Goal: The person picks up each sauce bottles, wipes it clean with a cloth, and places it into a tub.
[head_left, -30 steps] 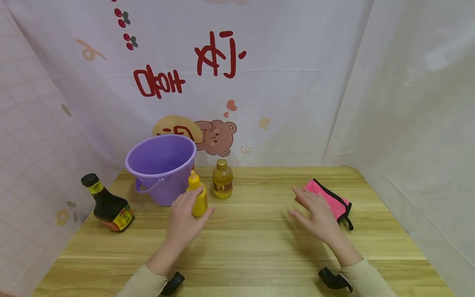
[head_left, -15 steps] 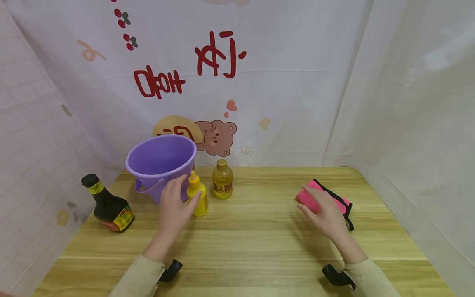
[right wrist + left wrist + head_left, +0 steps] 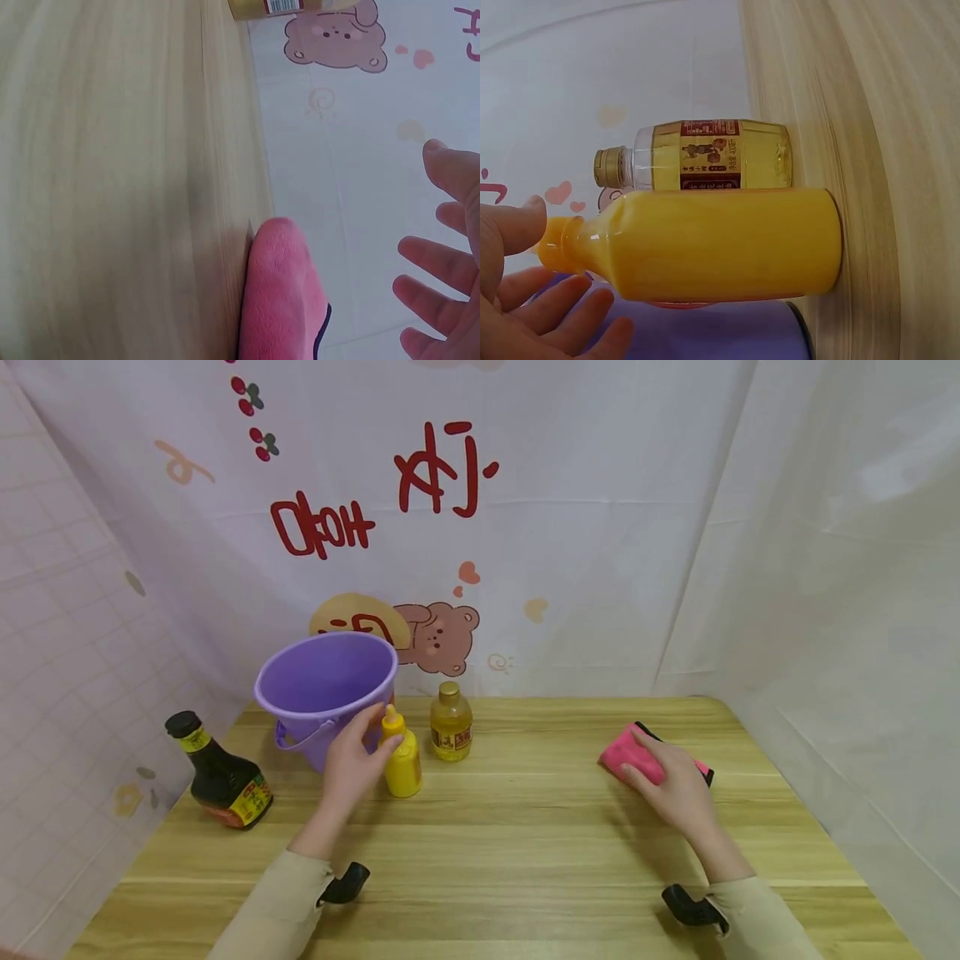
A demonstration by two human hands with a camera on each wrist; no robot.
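Note:
My left hand (image 3: pixel 351 770) reaches around the top of a yellow squeeze bottle (image 3: pixel 403 768), which stands upright on the table. In the left wrist view, thumb and spread fingers (image 3: pixel 600 307) lie on either side of its orange-yellow cap (image 3: pixel 559 244), not closed on it. My right hand (image 3: pixel 681 789) is over a folded pink cloth (image 3: pixel 628 755) with black edging, hiding part of it in the head view. The right wrist view shows the right fingers (image 3: pixel 435 259) spread and apart from the cloth.
Behind the squeeze bottle stand a purple bucket (image 3: pixel 322 727) and a small bottle of golden oil (image 3: pixel 451 727). A dark sauce bottle (image 3: pixel 225 781) is at the left. White printed curtains (image 3: pixel 570 527) enclose the wooden table (image 3: pixel 510 852) at the back and sides.
My left hand has moved left, then settled around the squeeze bottle's top. The right hand has shifted right and now covers more of the pink cloth. The objects stay in place.

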